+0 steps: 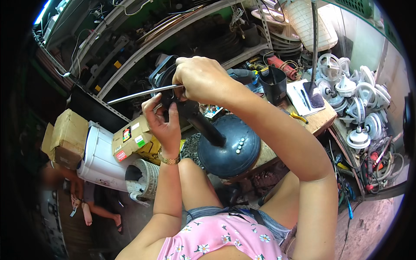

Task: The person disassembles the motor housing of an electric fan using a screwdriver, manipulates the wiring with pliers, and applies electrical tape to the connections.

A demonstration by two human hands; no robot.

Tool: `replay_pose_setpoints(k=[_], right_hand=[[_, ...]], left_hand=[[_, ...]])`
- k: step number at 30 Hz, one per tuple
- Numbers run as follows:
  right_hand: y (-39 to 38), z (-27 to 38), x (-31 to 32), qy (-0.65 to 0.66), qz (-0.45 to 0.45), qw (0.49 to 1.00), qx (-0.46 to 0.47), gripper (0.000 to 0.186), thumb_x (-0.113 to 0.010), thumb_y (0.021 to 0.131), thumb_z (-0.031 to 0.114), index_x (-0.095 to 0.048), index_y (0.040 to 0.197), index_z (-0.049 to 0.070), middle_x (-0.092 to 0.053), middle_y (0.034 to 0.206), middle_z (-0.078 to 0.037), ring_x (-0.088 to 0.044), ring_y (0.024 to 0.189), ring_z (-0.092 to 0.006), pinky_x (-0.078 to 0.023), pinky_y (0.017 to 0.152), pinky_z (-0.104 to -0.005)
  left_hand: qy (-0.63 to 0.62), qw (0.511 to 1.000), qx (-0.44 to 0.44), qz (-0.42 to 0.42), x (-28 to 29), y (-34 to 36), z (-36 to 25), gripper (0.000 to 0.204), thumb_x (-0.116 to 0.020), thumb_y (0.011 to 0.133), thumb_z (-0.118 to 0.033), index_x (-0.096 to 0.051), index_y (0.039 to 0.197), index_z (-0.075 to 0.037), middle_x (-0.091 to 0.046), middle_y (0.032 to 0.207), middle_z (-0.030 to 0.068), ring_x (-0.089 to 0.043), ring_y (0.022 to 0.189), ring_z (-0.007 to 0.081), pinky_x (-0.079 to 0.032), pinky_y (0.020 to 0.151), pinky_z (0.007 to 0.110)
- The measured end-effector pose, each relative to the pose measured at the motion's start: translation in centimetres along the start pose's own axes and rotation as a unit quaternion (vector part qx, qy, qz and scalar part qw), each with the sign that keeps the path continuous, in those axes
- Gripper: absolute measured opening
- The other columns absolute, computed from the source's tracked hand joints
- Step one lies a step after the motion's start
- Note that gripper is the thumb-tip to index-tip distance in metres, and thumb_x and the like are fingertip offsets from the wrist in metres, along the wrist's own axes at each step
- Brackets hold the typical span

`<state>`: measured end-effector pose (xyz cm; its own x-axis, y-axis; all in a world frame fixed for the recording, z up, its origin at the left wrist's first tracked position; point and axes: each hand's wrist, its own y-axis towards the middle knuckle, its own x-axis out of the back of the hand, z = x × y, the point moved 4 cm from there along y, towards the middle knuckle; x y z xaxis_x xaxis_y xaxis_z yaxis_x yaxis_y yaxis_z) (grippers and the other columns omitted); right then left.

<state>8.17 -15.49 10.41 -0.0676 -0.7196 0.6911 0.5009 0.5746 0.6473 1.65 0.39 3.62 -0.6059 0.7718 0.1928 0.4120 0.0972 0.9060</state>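
Two hands [201, 81], one thin metal rod [136, 94], one black post [209, 129] and one round base [212, 158] are shown. On the tabletop [319, 119], one black cup [274, 90], one flat dark device [317, 101] and one yellow-handled tool [299, 117] are counted. Two cardboard boxes [69, 134] and one bucket [150, 175] are seen; overlapping white wheels [358, 138] cannot be counted exactly.

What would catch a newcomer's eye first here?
Probably the long thin metal rod jutting leftward from the right hand, with the left hand raised just below it. Next comes the glossy, dark round base between the hands and the knees, with a black pole rising from it. At the far right, a heap of white plastic wheel-like parts stands out brightly.
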Motion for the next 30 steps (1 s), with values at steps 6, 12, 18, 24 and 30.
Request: replay_pose_setpoints(k=[6, 12, 18, 24, 30], right_hand=[[-0.4, 0.5, -0.8, 0.002, -0.089, 0.996, -0.003, 0.010, -0.076, 0.064, 0.010, -0.075, 0.072, 0.016, -0.060, 0.089, -0.006, -0.061, 0.087, -0.0282, -0.053, 0.074, -0.0394], [-0.4, 0.9, -0.9, -0.020, -0.098, 0.995, -0.013, 0.009, -0.075, 0.065, 0.011, -0.075, 0.072, 0.016, -0.059, 0.089, -0.006, -0.060, 0.087, -0.0282, -0.052, 0.074, -0.0396], [-0.1, 1.1, -1.0, -0.029, -0.089, 0.996, -0.012, 0.009, -0.074, 0.066, 0.011, -0.075, 0.073, 0.017, -0.058, 0.089, -0.006, -0.060, 0.087, -0.0280, -0.051, 0.072, -0.0393], [-0.2, 1.1, -0.9, -0.029, -0.081, 0.996, -0.018, 0.009, -0.074, 0.066, 0.011, -0.074, 0.073, 0.017, -0.059, 0.087, -0.006, -0.061, 0.085, -0.0279, -0.052, 0.070, -0.0393], [-0.8, 1.4, -1.4, -0.060, -0.119, 0.991, -0.004, 0.007, -0.072, 0.068, 0.012, -0.073, 0.073, 0.017, -0.059, 0.089, -0.006, -0.062, 0.085, -0.0278, -0.053, 0.069, -0.0395]], left_hand=[[0.020, 1.000, -0.012, -0.014, 0.1, 0.2, -0.2, 0.039, -0.063, 0.083, 0.010, -0.051, 0.119, -0.001, -0.044, 0.119, 0.0064, -0.049, 0.114, 0.0155, -0.043, 0.100, 0.031], [0.089, 0.995, -0.047, -0.010, 0.1, 0.3, -0.5, 0.036, -0.064, 0.081, 0.011, -0.053, 0.113, -0.001, -0.045, 0.118, 0.0085, -0.052, 0.111, 0.0177, -0.044, 0.095, 0.030], [0.103, 0.993, -0.062, -0.021, 0.1, 0.1, -0.3, 0.029, -0.066, 0.079, 0.009, -0.057, 0.106, -0.001, -0.048, 0.113, 0.0101, -0.053, 0.108, 0.0206, -0.045, 0.092, 0.031], [0.077, 0.995, -0.055, -0.033, 0.3, 0.2, -0.2, 0.027, -0.069, 0.078, 0.005, -0.062, 0.103, -0.003, -0.052, 0.110, 0.0100, -0.053, 0.107, 0.0214, -0.045, 0.091, 0.031], [0.092, 0.994, -0.052, -0.040, 0.4, 0.3, -0.4, 0.022, -0.071, 0.077, 0.003, -0.065, 0.097, -0.005, -0.055, 0.106, 0.0111, -0.053, 0.106, 0.0259, -0.043, 0.093, 0.036]])
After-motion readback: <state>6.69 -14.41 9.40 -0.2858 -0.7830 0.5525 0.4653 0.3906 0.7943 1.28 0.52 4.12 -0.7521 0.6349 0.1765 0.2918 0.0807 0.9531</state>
